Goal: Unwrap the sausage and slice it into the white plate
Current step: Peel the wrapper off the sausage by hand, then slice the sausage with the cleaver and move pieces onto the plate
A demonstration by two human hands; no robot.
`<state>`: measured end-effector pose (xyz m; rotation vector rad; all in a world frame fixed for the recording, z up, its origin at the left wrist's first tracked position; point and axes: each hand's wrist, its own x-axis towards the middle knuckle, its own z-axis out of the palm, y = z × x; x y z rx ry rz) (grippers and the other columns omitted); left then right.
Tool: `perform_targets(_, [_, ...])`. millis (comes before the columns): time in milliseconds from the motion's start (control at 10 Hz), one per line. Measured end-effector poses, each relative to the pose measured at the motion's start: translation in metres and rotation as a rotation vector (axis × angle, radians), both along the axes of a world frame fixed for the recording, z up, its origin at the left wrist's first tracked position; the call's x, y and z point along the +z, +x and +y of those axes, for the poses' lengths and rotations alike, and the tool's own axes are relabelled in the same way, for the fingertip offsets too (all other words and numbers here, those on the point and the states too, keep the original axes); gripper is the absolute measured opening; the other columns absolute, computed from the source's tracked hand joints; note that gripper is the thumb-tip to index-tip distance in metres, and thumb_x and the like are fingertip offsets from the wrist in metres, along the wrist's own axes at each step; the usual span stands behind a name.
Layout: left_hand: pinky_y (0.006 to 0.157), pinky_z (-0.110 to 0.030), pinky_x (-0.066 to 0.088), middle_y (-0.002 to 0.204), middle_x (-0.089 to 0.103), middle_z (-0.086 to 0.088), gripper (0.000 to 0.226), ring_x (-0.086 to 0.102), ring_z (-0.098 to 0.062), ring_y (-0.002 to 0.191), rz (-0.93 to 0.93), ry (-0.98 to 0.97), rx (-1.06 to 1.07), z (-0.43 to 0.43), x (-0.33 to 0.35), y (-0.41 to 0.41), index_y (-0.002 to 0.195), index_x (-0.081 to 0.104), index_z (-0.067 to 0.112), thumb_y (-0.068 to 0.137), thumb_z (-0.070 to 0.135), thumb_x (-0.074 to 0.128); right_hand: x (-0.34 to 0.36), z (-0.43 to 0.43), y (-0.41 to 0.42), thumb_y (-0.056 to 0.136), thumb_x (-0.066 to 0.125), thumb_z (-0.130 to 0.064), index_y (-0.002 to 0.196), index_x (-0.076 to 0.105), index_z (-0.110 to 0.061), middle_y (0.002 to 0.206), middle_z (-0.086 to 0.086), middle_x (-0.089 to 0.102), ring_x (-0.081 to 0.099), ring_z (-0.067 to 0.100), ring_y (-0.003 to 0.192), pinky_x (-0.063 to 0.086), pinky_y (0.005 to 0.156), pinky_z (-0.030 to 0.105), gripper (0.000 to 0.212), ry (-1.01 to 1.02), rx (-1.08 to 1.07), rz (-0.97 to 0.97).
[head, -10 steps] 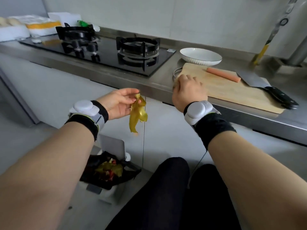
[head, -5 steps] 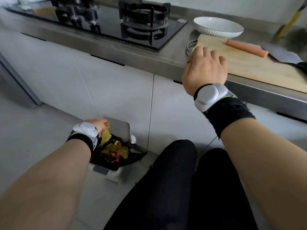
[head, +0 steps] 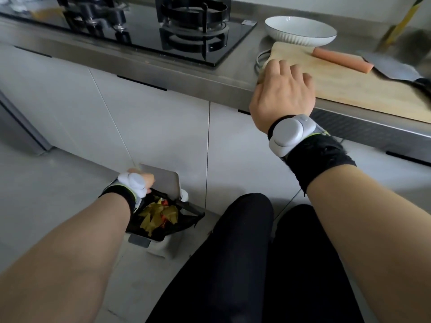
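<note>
The bare sausage (head: 341, 59) lies on the wooden cutting board (head: 361, 94), with a cleaver (head: 389, 69) just right of it and the white plate (head: 300, 31) behind the board's left end. The right hand (head: 283, 94) rests on the board's left corner, fingers loosely spread. Below the board, the left hand (head: 142, 179) hangs over an open waste bin (head: 161, 249); its grip cannot be told, hidden by the wrist.

The light is soft, even and rather bright; shadows are weak. Left of the fingers (head: 291, 72) of the right hand (head: 283, 96), the black hob (head: 140, 38) mirrors its burners, and the steel table (head: 210, 82) shines dully. Right of these fingers, the knife (head: 394, 69) and the upper corner are smeared by blur. The table edge bends, and both forearms look swollen near the lower corners.
</note>
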<state>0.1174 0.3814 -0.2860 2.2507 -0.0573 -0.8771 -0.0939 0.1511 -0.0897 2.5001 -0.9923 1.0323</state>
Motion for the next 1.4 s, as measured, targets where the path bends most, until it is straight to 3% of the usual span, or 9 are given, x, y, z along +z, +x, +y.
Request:
perform_targets(100, [0.060, -0.024, 0.032, 0.084, 0.054, -0.005, 0.022, 0.049, -0.017, 0.067, 0.171, 0.053, -0.183, -0.037, 0.056, -0.031, 0.083, 0.055, 0.006, 0.101, 0.007, 0.042, 0.001, 0.000, -0.001, 0.086, 0.037, -0.027, 0.107, 0.054, -0.012, 0.107, 0.008, 0.061, 0.052, 0.035, 0.102, 0.036, 0.091, 0.044, 0.031, 0.015, 0.005, 0.006])
perform_targets(300, [0.082, -0.034, 0.053, 0.105, 0.072, -0.012, 0.021, 0.070, -0.025, 0.093, 0.032, 0.236, -0.744, -0.092, 0.116, -0.057, 0.107, 0.066, 0.003, 0.088, 0.010, 0.062, 0.003, -0.001, -0.003, 0.086, 0.038, -0.026, 0.105, 0.054, -0.015, 0.105, 0.004, 0.062, 0.053, 0.031, 0.102, 0.036, 0.093, 0.041, 0.028, 0.059, 0.025, 0.017])
perform_targets(500, [0.080, -0.033, 0.052, 0.102, 0.073, -0.012, 0.022, 0.072, -0.029, 0.089, -0.017, 0.395, -1.056, -0.138, 0.186, -0.096, 0.104, 0.068, 0.005, 0.095, 0.013, 0.050, 0.011, -0.003, -0.008, 0.087, 0.041, -0.028, 0.106, 0.055, -0.017, 0.109, 0.001, 0.062, 0.052, 0.028, 0.107, 0.034, 0.097, 0.039, 0.027, 0.156, 0.070, 0.029])
perform_targets(800, [0.070, -0.035, 0.058, 0.089, 0.075, -0.015, 0.024, 0.073, -0.030, 0.077, -0.139, 0.052, -1.251, -0.198, 0.302, -0.137, 0.095, 0.067, 0.001, 0.087, -0.006, 0.046, 0.067, -0.037, -0.034, 0.078, 0.051, -0.017, 0.113, 0.060, -0.017, 0.107, 0.008, 0.066, 0.053, 0.029, 0.114, 0.049, 0.083, 0.034, 0.036, 0.689, 0.099, -0.054])
perform_targets(1000, [0.068, -0.036, 0.056, 0.081, 0.073, -0.013, 0.020, 0.066, -0.023, 0.068, -0.377, -0.357, -1.064, -0.255, 0.317, -0.158, 0.088, 0.070, 0.011, 0.081, -0.003, 0.059, 0.091, -0.091, -0.081, 0.080, 0.058, -0.026, 0.120, 0.056, -0.019, 0.120, 0.007, 0.062, 0.046, 0.032, 0.120, 0.041, 0.086, 0.038, 0.040, 0.620, -0.225, 0.039])
perform_targets(1100, [0.062, -0.021, 0.044, 0.100, 0.064, -0.001, 0.035, 0.058, -0.017, 0.076, -0.737, -0.423, -0.995, -0.295, 0.310, -0.172, 0.103, 0.069, 0.023, 0.083, 0.000, 0.052, 0.094, -0.120, -0.107, 0.084, 0.057, -0.030, 0.126, 0.049, -0.012, 0.124, 0.008, 0.055, 0.044, 0.032, 0.118, 0.034, 0.085, 0.039, 0.047, 0.527, -0.576, 0.141])
perform_targets(1200, [0.085, -0.027, 0.044, 0.124, 0.055, -0.002, 0.050, 0.053, -0.023, 0.109, -0.958, -0.324, -1.035, -0.320, 0.304, -0.175, 0.121, 0.063, 0.024, 0.081, -0.001, 0.047, 0.097, -0.137, -0.126, 0.082, 0.059, -0.033, 0.120, 0.053, -0.016, 0.115, 0.006, 0.058, 0.049, 0.029, 0.111, 0.029, 0.077, 0.038, 0.043, 0.594, -0.657, 0.169])
perform_targets(1300, [0.095, -0.042, 0.047, 0.121, 0.058, -0.006, 0.043, 0.053, -0.031, 0.115, -1.014, -0.191, -1.131, -0.354, 0.298, -0.176, 0.118, 0.062, 0.022, 0.082, 0.005, 0.046, 0.104, -0.156, -0.145, 0.073, 0.058, -0.024, 0.095, 0.051, -0.012, 0.088, 0.005, 0.062, 0.062, 0.027, 0.083, 0.048, 0.071, 0.033, 0.026, 0.739, -0.547, 0.209])
perform_targets(1400, [0.091, -0.039, 0.050, 0.111, 0.065, -0.003, 0.029, 0.061, -0.027, 0.103, -1.025, -0.158, -1.168, -0.363, 0.287, -0.169, 0.112, 0.064, 0.020, 0.086, 0.013, 0.055, 0.103, -0.162, -0.148, 0.072, 0.060, -0.017, 0.080, 0.054, -0.012, 0.075, 0.001, 0.059, 0.057, 0.018, 0.061, 0.044, 0.057, 0.027, 0.011, 0.693, -0.495, 0.239])
